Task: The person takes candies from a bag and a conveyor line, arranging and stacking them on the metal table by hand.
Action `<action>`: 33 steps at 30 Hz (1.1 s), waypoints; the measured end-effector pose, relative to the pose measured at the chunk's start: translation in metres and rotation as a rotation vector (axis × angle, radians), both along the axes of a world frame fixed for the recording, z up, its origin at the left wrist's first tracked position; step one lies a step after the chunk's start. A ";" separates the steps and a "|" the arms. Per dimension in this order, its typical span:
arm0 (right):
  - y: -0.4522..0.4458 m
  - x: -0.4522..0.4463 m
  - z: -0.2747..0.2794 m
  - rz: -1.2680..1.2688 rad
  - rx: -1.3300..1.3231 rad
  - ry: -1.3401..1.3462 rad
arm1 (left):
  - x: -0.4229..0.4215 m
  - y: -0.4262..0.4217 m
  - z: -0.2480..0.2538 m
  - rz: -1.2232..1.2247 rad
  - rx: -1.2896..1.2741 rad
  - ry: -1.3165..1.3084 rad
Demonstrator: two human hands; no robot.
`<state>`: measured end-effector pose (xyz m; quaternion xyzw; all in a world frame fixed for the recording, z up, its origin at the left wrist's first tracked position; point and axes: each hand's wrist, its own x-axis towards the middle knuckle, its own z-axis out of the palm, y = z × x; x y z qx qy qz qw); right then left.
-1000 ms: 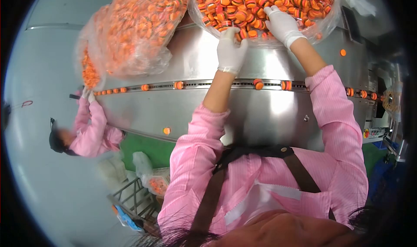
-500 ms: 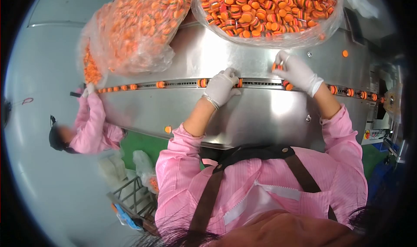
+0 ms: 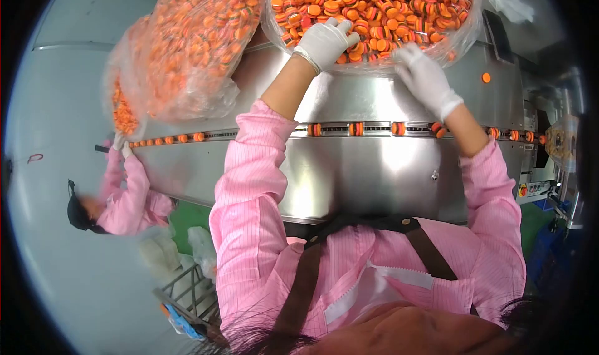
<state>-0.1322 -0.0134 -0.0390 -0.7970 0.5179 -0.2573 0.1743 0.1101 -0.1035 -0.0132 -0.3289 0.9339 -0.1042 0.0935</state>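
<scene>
A clear plastic bag (image 3: 475,25) at the top is full of small orange layered discs (image 3: 399,25) that look like burger-shaped candies. My left hand (image 3: 324,45), in a white glove, lies over the bag's near left part with fingers apart against the discs. At the near right rim is my gloved right hand (image 3: 427,80), fingers apart and slightly blurred; I see nothing held in it. Below both hands, a narrow conveyor track (image 3: 377,129) carries spaced discs, among them an upright one (image 3: 356,129). Near my right wrist, a disc (image 3: 440,131) leans against another.
A second large bag of discs (image 3: 199,43) stands at upper left. A co-worker (image 3: 128,192) in pink has gloved hands at the track's left end. One loose disc (image 3: 486,78) lies on the steel table (image 3: 374,174). Machinery (image 3: 561,142) stands at right.
Both my hands have moved up from the track to the bag. Discs stand on the track where my hands were, and the right hand's discs are no longer seen in it. The view has shifted slightly.
</scene>
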 end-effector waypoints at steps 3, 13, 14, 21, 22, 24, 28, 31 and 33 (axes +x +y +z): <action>-0.057 0.007 -0.008 0.057 -0.125 0.234 | 0.004 0.000 -0.002 -0.001 -0.014 0.083; -0.093 0.007 -0.023 0.142 -0.201 0.562 | 0.065 0.086 -0.008 0.472 0.103 1.319; -0.091 0.004 -0.024 0.129 -0.172 0.459 | 0.072 0.103 -0.015 0.589 0.285 1.605; -0.040 0.013 -0.011 0.070 -0.087 -0.106 | 0.121 0.199 -0.047 1.158 0.719 1.851; -0.027 0.017 -0.012 0.092 -0.034 -0.181 | 0.119 0.207 -0.050 1.188 0.670 1.830; 0.010 0.030 -0.007 0.205 -0.072 -0.117 | 0.126 0.216 -0.061 1.217 0.583 1.871; 0.069 0.039 -0.014 0.470 -0.003 0.069 | 0.143 0.219 -0.074 1.292 0.454 1.823; 0.088 0.039 -0.036 0.492 0.010 0.165 | 0.148 0.214 -0.087 1.343 0.564 1.594; 0.090 0.035 -0.046 0.450 -0.096 0.262 | 0.134 0.211 -0.080 1.350 0.610 1.502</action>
